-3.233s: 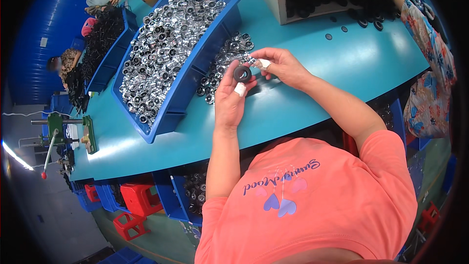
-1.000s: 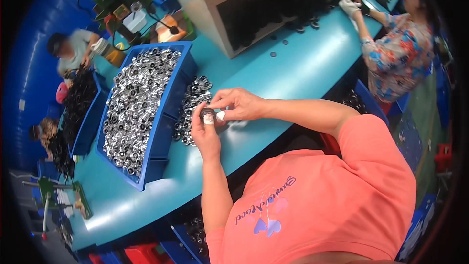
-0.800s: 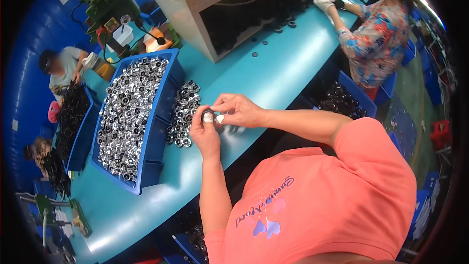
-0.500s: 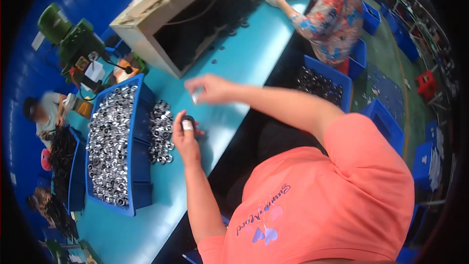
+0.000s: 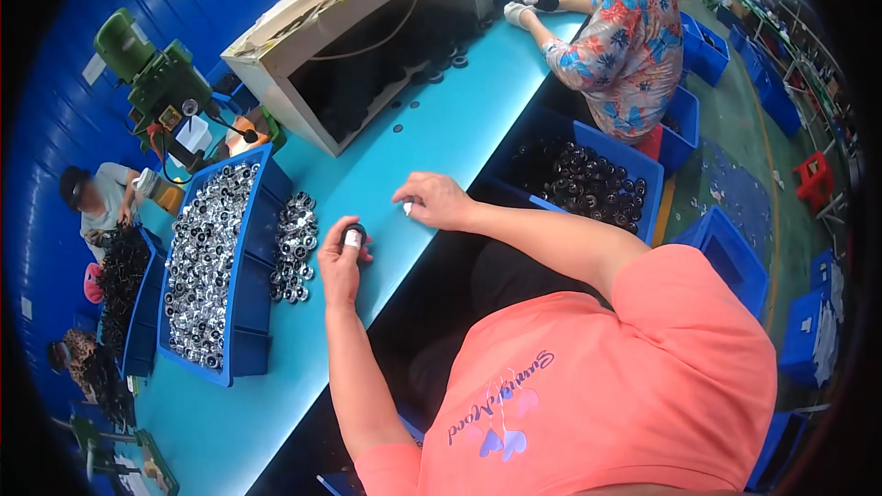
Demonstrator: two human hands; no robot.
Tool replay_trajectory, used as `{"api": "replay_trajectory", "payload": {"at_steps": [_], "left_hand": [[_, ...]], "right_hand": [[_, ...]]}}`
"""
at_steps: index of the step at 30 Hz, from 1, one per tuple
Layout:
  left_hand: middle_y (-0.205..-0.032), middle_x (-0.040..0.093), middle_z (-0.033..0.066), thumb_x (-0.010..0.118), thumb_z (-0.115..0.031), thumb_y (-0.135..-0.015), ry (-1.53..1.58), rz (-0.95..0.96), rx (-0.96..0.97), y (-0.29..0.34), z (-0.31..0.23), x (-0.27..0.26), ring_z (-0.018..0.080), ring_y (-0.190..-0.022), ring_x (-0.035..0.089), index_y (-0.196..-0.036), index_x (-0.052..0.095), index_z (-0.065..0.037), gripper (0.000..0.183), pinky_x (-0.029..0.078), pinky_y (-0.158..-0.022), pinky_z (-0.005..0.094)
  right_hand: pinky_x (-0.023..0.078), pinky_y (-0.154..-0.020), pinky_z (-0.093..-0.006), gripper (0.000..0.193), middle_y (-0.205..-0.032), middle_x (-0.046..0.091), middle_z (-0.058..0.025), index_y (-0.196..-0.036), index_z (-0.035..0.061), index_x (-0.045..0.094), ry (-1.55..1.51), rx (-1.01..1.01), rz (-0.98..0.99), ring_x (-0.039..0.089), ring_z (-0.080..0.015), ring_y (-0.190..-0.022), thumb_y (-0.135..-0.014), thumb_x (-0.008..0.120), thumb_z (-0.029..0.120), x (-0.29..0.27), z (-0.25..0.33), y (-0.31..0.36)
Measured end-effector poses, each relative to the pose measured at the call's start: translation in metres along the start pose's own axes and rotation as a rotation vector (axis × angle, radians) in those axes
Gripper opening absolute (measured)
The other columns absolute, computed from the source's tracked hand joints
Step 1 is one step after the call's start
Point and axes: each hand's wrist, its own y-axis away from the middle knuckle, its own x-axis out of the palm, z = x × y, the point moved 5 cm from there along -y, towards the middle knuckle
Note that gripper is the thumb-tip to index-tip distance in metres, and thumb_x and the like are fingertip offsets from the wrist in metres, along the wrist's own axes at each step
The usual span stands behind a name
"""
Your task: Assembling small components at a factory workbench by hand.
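Right now the left hand [image 5: 339,257] pinches a dark round part [image 5: 360,231], its axis unreadable from here; the right hand [image 5: 435,201] hangs apart, rightward, fingers curled, perhaps empty, I can't tell. Leftward, loose silvery pieces [image 5: 294,248] lie on the teal table [image 5: 436,121], beside a heaped blue bin [image 5: 246,335]; farther, a co-worker [image 5: 617,60].

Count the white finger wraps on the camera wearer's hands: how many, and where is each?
2 visible: one white wrap on the thumb of the left hand, which holds a black round part; another white wrap on the right hand. Hidden fingers may carry more.
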Motion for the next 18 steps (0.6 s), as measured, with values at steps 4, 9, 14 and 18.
{"api": "replay_trajectory", "payload": {"at_steps": [4, 9, 14, 18], "left_hand": [[-0.092, 0.068, 0.0071, 0.062, -0.016, -0.098, -0.001, -0.02, -0.023, 0.001, -0.003, 0.002, 0.0102, -0.073, 0.061, -0.123, 0.068, -0.007, 0.027, 0.054, -0.064, 0.0277], [-0.091, 0.068, 0.0056, 0.062, -0.01, -0.099, -0.013, -0.074, -0.011, -0.002, 0.002, 0.0, 0.0118, -0.073, 0.063, -0.12, 0.071, -0.006, 0.023, 0.055, -0.062, 0.0279], [-0.091, 0.068, 0.0056, 0.063, -0.011, -0.1, -0.069, -0.104, -0.01, -0.003, 0.007, 0.001, 0.0121, -0.07, 0.062, -0.118, 0.072, -0.006, 0.021, 0.056, -0.062, 0.0279], [-0.091, 0.067, 0.0053, 0.063, -0.011, -0.1, -0.044, -0.149, -0.089, -0.001, -0.001, 0.005, 0.0118, -0.071, 0.061, -0.122, 0.069, -0.006, 0.023, 0.056, -0.063, 0.0272]], "right_hand": [[0.053, -0.08, -0.0413, 0.022, -0.091, 0.065, -0.0103, -0.102, 0.0092, 0.075, -0.028, -0.017, 0.026, 0.065, -0.0284, -0.086, -0.081, 0.067, 0.009, -0.005, 0.002, -0.001], [0.053, -0.081, -0.0406, 0.03, -0.089, 0.065, -0.0079, -0.11, 0.0101, 0.072, -0.085, 0.007, 0.085, 0.064, -0.0261, -0.086, -0.081, 0.068, 0.01, -0.008, -0.002, -0.002], [0.055, -0.078, -0.0334, 0.057, -0.097, 0.068, -0.0064, -0.14, 0.0083, 0.056, -0.34, 0.242, 0.227, 0.066, -0.0185, -0.083, -0.086, 0.071, 0.02, -0.018, -0.049, -0.043], [0.056, -0.076, -0.0316, 0.058, -0.108, 0.068, -0.0068, -0.144, 0.0069, 0.054, -0.375, 0.372, 0.189, 0.066, -0.0169, -0.087, -0.09, 0.068, 0.022, -0.059, -0.07, -0.092]]}}
